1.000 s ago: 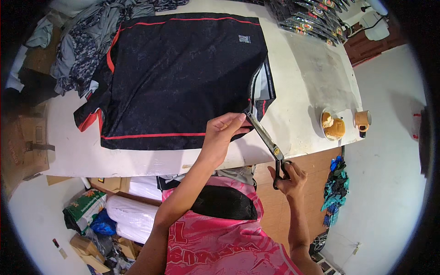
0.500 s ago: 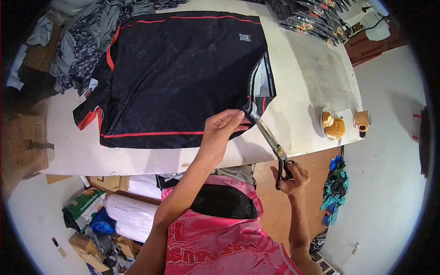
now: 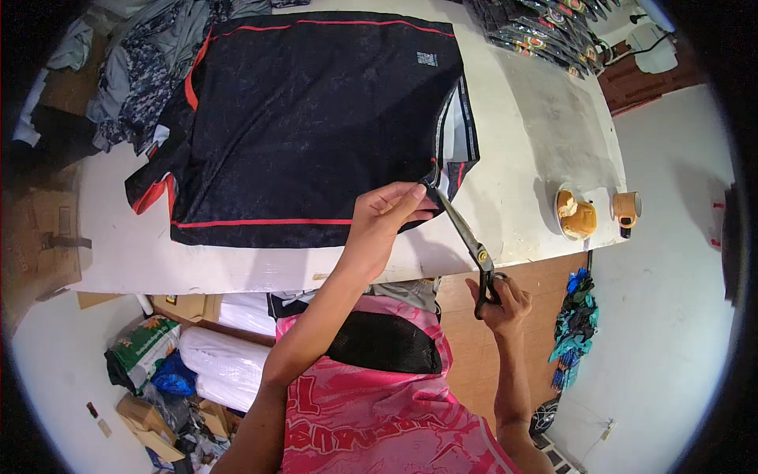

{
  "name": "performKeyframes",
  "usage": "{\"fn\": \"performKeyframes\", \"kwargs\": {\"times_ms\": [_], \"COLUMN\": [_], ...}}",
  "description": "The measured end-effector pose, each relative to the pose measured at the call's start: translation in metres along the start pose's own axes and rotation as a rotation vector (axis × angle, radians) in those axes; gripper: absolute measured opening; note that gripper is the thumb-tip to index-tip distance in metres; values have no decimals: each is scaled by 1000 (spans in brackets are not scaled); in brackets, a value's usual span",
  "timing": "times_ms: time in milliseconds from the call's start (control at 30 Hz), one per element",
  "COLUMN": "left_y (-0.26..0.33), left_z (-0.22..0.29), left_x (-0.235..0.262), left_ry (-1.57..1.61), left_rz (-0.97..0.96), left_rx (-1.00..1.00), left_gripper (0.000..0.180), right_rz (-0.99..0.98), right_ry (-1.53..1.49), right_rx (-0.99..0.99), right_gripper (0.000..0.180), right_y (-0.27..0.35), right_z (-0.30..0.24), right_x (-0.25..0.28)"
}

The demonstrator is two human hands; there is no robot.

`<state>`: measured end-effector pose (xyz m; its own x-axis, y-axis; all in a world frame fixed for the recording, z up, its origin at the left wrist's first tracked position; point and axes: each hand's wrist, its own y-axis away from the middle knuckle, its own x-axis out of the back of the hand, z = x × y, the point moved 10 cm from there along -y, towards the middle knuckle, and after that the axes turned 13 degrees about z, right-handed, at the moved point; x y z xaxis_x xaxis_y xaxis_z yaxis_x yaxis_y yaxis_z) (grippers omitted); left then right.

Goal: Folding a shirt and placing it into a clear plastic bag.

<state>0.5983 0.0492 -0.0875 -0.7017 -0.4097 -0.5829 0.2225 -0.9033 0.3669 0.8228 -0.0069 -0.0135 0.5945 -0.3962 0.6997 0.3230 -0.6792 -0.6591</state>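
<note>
A black shirt with red piping lies spread over the white table, its open hem at the right showing a pale inside. My left hand pinches the hem's near corner between thumb and fingers, lifting it slightly. In my right hand are large scissors with black handles, my fingers through the loops. The blades point up and left, and their tips meet the hem corner beside my left fingertips. Whether the tips are around the cloth or a thread there is too small to tell.
On the white table, a plate of bread and an orange-tan mug stand at the right edge. Packed dark garments are stacked at the far right. Grey patterned cloth is heaped at the far left. Wrapped white rolls lie below the table.
The scissor blades have closed somewhat, and their tips have moved slightly left toward my left fingertips. The view has shifted a little; the left hand keeps its pinch on the hem.
</note>
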Motion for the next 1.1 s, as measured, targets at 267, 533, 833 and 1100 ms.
{"fn": "performKeyframes", "kwargs": {"times_ms": [267, 533, 833, 1100], "left_y": [-2, -3, 9, 15], "left_z": [0, 1, 19, -1], "left_x": [5, 12, 32, -10], "left_ry": [5, -38, -102, -113], "left_rz": [7, 71, 167, -186], "left_rx": [-17, -67, -158, -276], "left_gripper": [18, 22, 20, 26], "right_rz": [27, 42, 3, 96], "right_ry": [-62, -546, -756, -853], "right_rx": [-204, -746, -1006, -834], "right_gripper": [39, 35, 19, 16], "right_y": [3, -12, -39, -47], "right_z": [13, 8, -16, -25], "right_x": [4, -52, -100, -100]}}
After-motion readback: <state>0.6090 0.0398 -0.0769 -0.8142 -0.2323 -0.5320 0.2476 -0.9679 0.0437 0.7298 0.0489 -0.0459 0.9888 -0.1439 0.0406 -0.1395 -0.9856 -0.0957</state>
